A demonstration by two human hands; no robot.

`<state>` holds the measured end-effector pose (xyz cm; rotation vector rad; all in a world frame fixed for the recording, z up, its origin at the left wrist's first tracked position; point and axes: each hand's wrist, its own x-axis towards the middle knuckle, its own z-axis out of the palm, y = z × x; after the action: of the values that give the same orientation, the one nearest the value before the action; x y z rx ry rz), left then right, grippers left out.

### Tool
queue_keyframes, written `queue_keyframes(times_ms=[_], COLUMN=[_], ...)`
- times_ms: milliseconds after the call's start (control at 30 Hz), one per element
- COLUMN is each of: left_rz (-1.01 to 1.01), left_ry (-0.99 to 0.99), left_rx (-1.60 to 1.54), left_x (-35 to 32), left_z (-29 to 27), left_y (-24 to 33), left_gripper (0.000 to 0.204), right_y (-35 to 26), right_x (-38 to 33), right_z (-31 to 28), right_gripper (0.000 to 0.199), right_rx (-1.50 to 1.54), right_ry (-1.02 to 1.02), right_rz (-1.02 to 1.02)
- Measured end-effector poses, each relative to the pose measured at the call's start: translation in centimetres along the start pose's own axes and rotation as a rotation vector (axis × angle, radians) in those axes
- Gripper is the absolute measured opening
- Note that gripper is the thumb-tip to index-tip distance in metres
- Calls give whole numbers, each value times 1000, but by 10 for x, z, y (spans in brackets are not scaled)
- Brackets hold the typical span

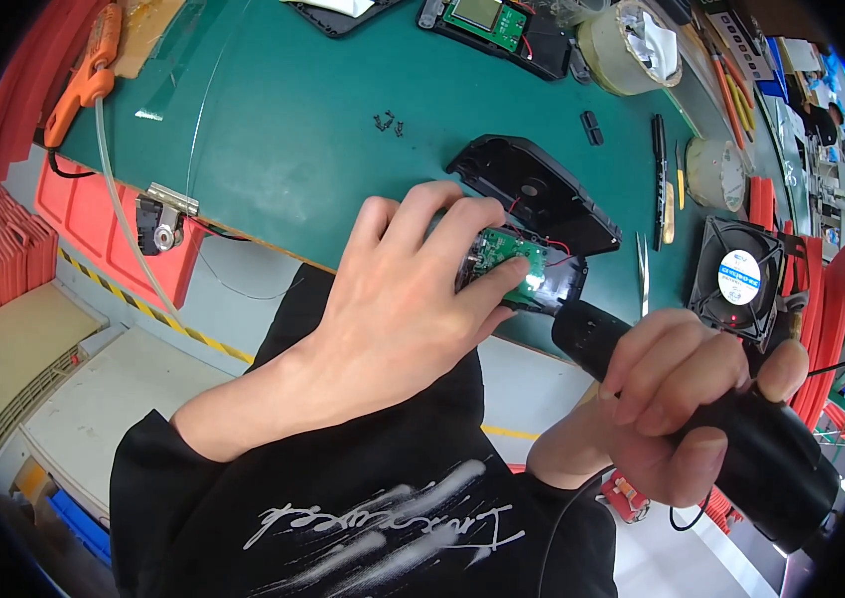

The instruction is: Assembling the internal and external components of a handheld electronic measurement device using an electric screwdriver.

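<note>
At the far left of the green-matted bench, an orange hand tool lies by the edge with a clear tube trailing down past a metal hinge bracket; it sits out of the way, clear of the work. A small cluster of black screws rests loose on the mat, near the work.

The left hand presses down over a black plastic housing, its fingers spread and clamped on the green circuit board seated inside, apparently to keep board and shell steady. The matching black half-shell lies open just behind, touching the first, red wires running between them.

The right hand wraps a matte black, cylindrical electric screwdriver, fingers closed tight round its barrel, its nose tilted toward the board's lit near edge; the tip itself is hidden.

Further right lie a black pen-like tool, slim metal tweezers, a roll of tape and a square black cooling fan with a round label. A second green board in a black case sits at the top edge.
</note>
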<state>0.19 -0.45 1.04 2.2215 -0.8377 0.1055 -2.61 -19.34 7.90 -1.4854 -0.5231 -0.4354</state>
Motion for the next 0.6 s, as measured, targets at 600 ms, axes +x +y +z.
queue_keyframes(times_ms=[600], left_rz=[22], left_ry=[15], left_rx=[7], left_x=[0], left_z=[1], left_y=[2], left_gripper=[40], right_y=[6], right_x=[60], right_z=[16], right_gripper=[39], right_rx=[323], right_ry=[86], right_rz=[-131])
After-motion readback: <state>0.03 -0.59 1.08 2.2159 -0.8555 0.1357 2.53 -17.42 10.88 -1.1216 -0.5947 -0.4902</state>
